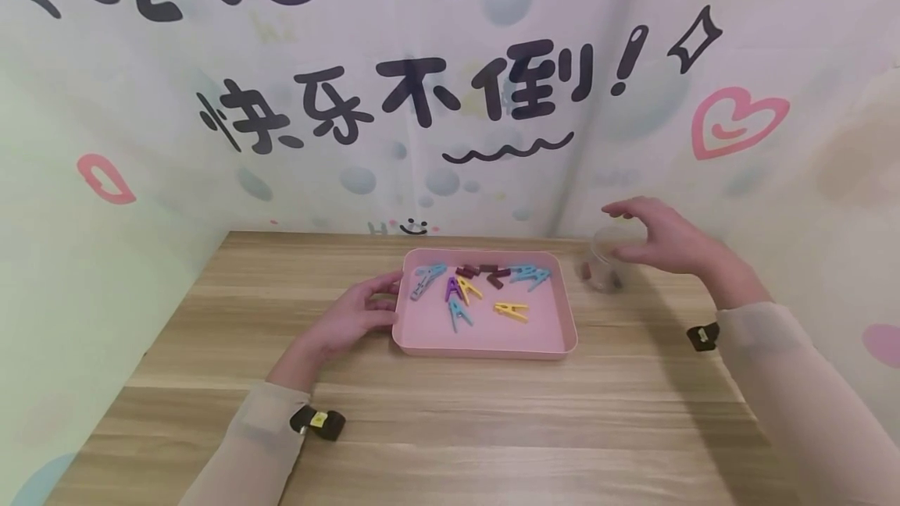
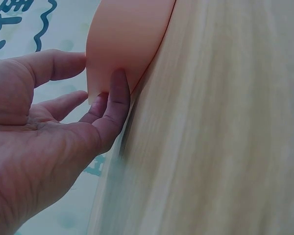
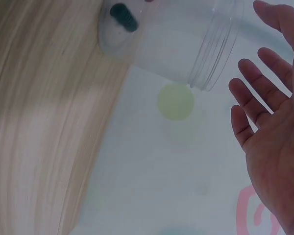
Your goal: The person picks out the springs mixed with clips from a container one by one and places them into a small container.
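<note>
A pink tray (image 1: 485, 338) lies on the table, and the fingers of my left hand (image 1: 355, 315) touch the outside of its left wall. Up close in the left wrist view, those fingertips rest against the wall and edge. In the tray are blue, purple and yellow clothespins (image 1: 511, 310) and several small dark red pieces (image 1: 495, 281). To the tray's right stands a clear jar (image 1: 605, 252) holding a few small pieces, one a dark green ribbed piece (image 3: 123, 17). My right hand (image 1: 664, 236) hovers by the jar's mouth, fingers spread and holding nothing.
The wooden table (image 1: 450, 428) meets a printed cloth backdrop (image 1: 415, 178) just behind the tray and jar. Black straps (image 1: 319, 422) sit on both sleeves at the wrists.
</note>
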Demonstrator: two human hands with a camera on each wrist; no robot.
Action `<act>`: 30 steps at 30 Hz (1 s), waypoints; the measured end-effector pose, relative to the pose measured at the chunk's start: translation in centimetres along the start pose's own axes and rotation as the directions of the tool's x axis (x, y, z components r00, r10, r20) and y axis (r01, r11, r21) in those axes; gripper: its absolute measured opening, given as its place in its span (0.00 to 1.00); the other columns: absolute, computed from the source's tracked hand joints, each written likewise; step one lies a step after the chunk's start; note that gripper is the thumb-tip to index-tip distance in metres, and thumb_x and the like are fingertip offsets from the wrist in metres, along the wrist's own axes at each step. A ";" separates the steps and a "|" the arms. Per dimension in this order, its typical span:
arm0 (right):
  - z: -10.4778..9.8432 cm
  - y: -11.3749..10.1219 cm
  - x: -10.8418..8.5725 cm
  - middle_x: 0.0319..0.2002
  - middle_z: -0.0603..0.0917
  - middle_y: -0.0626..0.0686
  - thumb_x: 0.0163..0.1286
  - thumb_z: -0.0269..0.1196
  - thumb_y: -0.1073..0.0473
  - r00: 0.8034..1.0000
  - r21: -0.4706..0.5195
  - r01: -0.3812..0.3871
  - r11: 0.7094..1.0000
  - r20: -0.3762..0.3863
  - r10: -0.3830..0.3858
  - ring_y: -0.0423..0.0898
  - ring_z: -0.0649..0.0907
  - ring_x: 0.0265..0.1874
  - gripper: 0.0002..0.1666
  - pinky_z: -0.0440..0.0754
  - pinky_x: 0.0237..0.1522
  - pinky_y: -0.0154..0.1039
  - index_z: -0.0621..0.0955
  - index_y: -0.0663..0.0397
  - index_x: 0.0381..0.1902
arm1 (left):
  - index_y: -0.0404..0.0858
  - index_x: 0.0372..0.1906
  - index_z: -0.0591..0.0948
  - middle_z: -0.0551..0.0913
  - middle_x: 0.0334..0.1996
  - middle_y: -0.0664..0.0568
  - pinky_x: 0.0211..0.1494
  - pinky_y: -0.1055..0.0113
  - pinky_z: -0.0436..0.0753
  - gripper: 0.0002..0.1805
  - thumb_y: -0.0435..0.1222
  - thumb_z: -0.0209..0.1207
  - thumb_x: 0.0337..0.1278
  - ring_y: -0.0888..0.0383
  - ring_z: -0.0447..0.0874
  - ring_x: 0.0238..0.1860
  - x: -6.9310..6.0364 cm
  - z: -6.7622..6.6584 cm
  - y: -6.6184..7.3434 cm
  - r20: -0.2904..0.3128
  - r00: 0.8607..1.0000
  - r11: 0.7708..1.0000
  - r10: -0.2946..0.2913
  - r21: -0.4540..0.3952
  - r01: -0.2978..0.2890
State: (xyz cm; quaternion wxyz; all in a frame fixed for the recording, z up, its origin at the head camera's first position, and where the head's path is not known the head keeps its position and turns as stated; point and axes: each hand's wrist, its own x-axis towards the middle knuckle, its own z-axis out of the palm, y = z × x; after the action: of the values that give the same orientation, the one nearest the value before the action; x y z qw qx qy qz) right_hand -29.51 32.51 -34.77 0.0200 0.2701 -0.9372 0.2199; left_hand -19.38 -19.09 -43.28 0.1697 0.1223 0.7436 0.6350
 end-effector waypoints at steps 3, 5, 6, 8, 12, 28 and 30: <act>0.1 -0.6 0.3 0.64 0.81 0.63 0.64 0.77 0.60 1.000 -0.002 0.027 1.000 -0.006 -0.027 0.62 0.75 0.63 0.38 0.73 0.67 0.65 0.77 0.61 0.70 | 0.27 0.83 0.56 0.66 0.72 0.28 0.62 0.55 0.86 0.41 0.21 0.58 0.69 0.33 0.76 0.66 0.1 0.0 0.0 0.006 1.000 1.000 0.005 -0.011 -0.005; 0.2 -1.1 0.5 0.63 0.81 0.62 0.63 0.77 0.61 0.999 -0.001 0.040 0.999 -0.006 -0.040 0.62 0.76 0.62 0.38 0.73 0.67 0.63 0.78 0.61 0.69 | 0.27 0.83 0.56 0.66 0.72 0.28 0.63 0.54 0.86 0.41 0.21 0.57 0.69 0.33 0.76 0.67 0.1 -0.1 -0.1 0.012 1.000 1.000 0.007 -0.022 -0.006; 0.3 -1.3 0.6 0.63 0.82 0.62 0.63 0.77 0.61 0.999 0.002 0.043 0.999 -0.004 -0.043 0.61 0.76 0.62 0.38 0.73 0.66 0.63 0.78 0.60 0.69 | 0.27 0.83 0.56 0.65 0.72 0.28 0.63 0.54 0.86 0.41 0.20 0.57 0.68 0.32 0.75 0.67 0.1 -0.1 -0.1 0.015 1.000 1.000 0.008 -0.024 -0.007; 0.4 -1.8 0.8 0.63 0.82 0.61 0.62 0.76 0.61 0.999 0.005 0.047 0.999 0.001 -0.047 0.61 0.77 0.61 0.37 0.74 0.66 0.63 0.78 0.60 0.69 | 0.27 0.83 0.55 0.65 0.72 0.28 0.63 0.53 0.86 0.41 0.20 0.57 0.68 0.32 0.75 0.67 0.0 -0.1 0.0 0.018 1.000 1.000 0.007 -0.025 -0.007; 0.7 -2.6 1.2 0.63 0.82 0.60 0.63 0.76 0.61 0.998 -0.003 0.052 0.999 0.019 -0.052 0.58 0.77 0.61 0.37 0.76 0.65 0.62 0.79 0.59 0.69 | 0.28 0.83 0.56 0.65 0.72 0.28 0.63 0.54 0.86 0.41 0.21 0.57 0.69 0.33 0.76 0.67 0.0 -0.1 0.0 0.016 1.000 1.000 0.004 -0.014 -0.004; 2.7 -5.3 2.8 0.59 0.84 0.52 0.65 0.76 0.59 0.988 0.028 0.124 0.992 0.093 -0.126 0.54 0.80 0.57 0.33 0.83 0.58 0.55 0.80 0.56 0.66 | 0.27 0.83 0.56 0.66 0.72 0.28 0.63 0.55 0.86 0.41 0.21 0.57 0.69 0.32 0.76 0.67 0.0 -0.1 -0.1 0.014 1.000 1.000 0.012 0.004 -0.012; 2.9 -5.6 3.1 0.59 0.84 0.52 0.65 0.75 0.59 0.985 0.036 0.138 0.990 0.103 -0.141 0.54 0.80 0.56 0.32 0.82 0.59 0.55 0.81 0.56 0.66 | 0.27 0.83 0.55 0.66 0.72 0.28 0.63 0.55 0.86 0.41 0.21 0.57 0.69 0.32 0.76 0.67 0.1 -0.1 -0.1 0.015 1.000 1.000 0.014 -0.002 -0.014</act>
State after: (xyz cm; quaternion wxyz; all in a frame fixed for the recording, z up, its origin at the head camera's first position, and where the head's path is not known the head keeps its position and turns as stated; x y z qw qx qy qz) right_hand -29.03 25.47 -34.66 -0.0178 0.3466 -0.9124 0.2170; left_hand -19.48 -19.16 -43.33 0.1711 0.1322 0.7407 0.6360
